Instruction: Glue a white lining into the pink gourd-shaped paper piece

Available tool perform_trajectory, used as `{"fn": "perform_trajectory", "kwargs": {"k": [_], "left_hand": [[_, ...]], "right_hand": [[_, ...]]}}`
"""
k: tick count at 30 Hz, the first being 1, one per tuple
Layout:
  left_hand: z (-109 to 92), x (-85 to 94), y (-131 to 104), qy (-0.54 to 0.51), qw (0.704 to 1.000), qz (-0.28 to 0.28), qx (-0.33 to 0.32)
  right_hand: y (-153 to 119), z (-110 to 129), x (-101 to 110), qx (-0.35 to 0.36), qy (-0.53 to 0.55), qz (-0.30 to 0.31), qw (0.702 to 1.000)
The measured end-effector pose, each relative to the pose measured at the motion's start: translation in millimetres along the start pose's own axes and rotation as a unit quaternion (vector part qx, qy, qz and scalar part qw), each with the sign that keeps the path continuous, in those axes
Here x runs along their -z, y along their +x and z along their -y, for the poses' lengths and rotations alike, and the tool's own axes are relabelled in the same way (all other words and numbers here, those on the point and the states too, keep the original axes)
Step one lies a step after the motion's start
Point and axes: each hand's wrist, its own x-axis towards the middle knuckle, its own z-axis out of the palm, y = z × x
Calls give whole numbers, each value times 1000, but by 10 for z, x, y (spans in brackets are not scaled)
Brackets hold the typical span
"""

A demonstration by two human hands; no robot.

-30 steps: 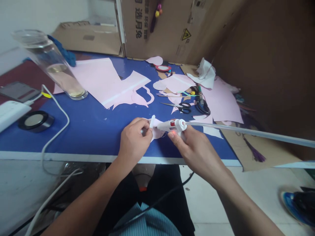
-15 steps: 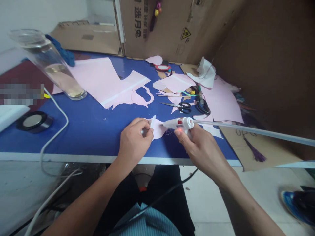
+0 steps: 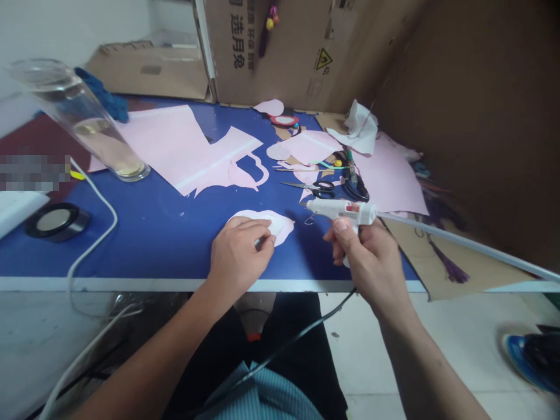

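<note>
Gripping the white glue gun in my right hand, I have my fingers wrapped around its handle, thumb along the near side, its nozzle pointing toward my left and apart from the paper. A clear glue stick trails from its back end, out past my right hand, and a black cord runs from below that grip across my lap. My left hand rests on the pink paper cut-out, which lies on the blue table, partly beneath my fingers and showing beyond them. Thumb and forefinger come close together over its white part; whether they pinch something or only press, I cannot tell. Just beyond the gun lie black-handled scissors, with more pink paper behind them. Well out to the left of my left hand sits a roll of tape; farther beyond stands a glass bottle.
</note>
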Motion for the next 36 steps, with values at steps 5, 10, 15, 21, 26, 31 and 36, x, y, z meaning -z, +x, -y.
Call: {"fn": "perform_trajectory", "kwargs": {"k": [5,10,15,21,26,31,36], "left_hand": [[-16,-5,-1,9,1000,3,4],[-40,55,-13,-22,1000,-2,21],[-43,210,131,-14,999,-30,29],[33,229,346,31,999,-7,-6],[120,33,358,99,992,65,-42],[160,-95,365,152,982,100,-50],[119,-99,348,180,977,106,-49]], "right_hand": [[23,-134,9,-1,25,-16,1000],[32,-231,-20,1,49,-33,998],[14,-262,-40,9,56,-42,998],[39,-245,-36,7,60,-43,997],[104,-233,-34,16,70,-25,997],[101,-274,-45,25,70,-28,997],[95,-282,-48,27,63,-27,997]]}}
